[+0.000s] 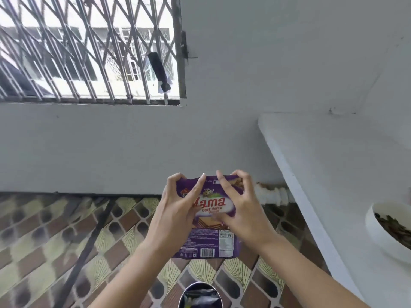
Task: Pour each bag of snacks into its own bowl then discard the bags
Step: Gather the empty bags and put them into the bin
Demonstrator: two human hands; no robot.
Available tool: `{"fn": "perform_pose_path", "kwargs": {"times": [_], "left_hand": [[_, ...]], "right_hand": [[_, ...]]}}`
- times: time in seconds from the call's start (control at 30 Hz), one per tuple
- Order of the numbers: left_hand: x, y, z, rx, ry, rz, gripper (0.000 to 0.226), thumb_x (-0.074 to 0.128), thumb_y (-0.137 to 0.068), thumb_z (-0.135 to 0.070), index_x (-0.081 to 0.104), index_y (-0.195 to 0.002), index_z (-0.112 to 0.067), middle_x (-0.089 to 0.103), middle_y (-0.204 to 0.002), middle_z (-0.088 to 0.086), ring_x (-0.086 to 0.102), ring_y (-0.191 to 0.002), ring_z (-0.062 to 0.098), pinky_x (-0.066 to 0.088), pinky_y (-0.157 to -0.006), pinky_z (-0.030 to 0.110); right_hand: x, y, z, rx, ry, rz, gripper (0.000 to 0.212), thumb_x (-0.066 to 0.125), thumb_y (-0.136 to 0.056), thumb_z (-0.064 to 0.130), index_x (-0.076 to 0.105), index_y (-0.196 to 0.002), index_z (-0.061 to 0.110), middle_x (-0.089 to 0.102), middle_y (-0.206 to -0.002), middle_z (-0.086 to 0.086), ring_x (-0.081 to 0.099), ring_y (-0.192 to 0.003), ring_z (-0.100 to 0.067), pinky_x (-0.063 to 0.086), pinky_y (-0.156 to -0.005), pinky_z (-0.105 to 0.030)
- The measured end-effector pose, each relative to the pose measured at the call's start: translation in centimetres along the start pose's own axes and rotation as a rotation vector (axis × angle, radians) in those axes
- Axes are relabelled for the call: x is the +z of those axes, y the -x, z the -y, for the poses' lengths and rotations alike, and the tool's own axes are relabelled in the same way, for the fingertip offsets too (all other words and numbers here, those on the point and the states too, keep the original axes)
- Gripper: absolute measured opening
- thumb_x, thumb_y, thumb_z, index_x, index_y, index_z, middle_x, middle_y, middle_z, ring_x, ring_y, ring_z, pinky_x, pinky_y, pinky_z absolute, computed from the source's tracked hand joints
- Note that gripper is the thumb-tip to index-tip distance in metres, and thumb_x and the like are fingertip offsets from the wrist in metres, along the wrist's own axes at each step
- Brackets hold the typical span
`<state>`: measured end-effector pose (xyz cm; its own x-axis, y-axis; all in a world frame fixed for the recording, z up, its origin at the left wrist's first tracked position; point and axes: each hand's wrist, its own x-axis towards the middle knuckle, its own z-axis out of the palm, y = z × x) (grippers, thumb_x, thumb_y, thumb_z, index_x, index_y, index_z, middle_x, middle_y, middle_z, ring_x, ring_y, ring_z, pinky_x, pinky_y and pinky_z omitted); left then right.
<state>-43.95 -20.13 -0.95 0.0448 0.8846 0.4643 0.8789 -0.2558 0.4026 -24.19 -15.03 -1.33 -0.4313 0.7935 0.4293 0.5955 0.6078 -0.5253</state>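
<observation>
A: Two hands on one item, we note. From the left: the left hand [175,210] pinches the wafer bag [208,243] at its top left corner, fingers curled on it.

B: And the right hand [241,213]?

A: Likewise clamped, on the top right corner. We judge these opposed grips suit tearing or spreading the mouth. Open or sealed, we cannot tell.

B: Location?

A: Held in the air over the tiled floor [66,241]. What looks like a bin [201,293] is below. The filled bowl [377,235] is well apart on the counter [333,174], far right.
</observation>
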Motion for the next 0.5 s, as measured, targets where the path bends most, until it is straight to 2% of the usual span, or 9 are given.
{"fn": "perform_pose_path", "kwargs": {"times": [0.13, 0.3, 0.5], "left_hand": [[0.1, 4.0, -0.7, -0.095, -0.039, -0.01, 0.075, 0.073, -0.09, -0.012, 0.039, -0.156, -0.026, 0.032, -0.132, 0.004, 0.054, -0.109, 0.018, 0.061, -0.089, 0.034], [3.7, 9.7, -1.3, -0.215, -0.035, -0.015, 0.072, 0.072, -0.091, -0.012, 0.042, -0.154, -0.03, 0.035, -0.129, 0.002, 0.051, -0.105, 0.015, 0.059, -0.088, 0.033], [13.7, 15.6, 0.4, -0.319, 0.019, 0.02, 0.072, 0.07, -0.092, -0.008, 0.042, -0.154, -0.032, 0.034, -0.132, 0.0, 0.048, -0.114, 0.012, 0.059, -0.093, 0.039]], "right_hand": [[1.9, 2.7, 0.4, -0.029, 0.022, 0.043, 0.086, 0.078, -0.085, 0.036, 0.029, -0.156, 0.031, 0.02, -0.145, 0.002, 0.041, -0.132, -0.016, 0.056, -0.098, -0.036], [4.9, 7.5, -1.7, -0.051, 0.035, 0.089, 0.081, 0.079, -0.084, 0.034, 0.036, -0.152, 0.029, 0.026, -0.143, -0.003, 0.043, -0.13, -0.021, 0.058, -0.095, -0.038], [11.0, 13.7, -8.1, 0.01, 0.053, 0.127, 0.081, 0.082, -0.08, 0.029, 0.041, -0.15, 0.029, 0.029, -0.141, -0.004, 0.045, -0.127, -0.021, 0.057, -0.094, -0.04]]}}
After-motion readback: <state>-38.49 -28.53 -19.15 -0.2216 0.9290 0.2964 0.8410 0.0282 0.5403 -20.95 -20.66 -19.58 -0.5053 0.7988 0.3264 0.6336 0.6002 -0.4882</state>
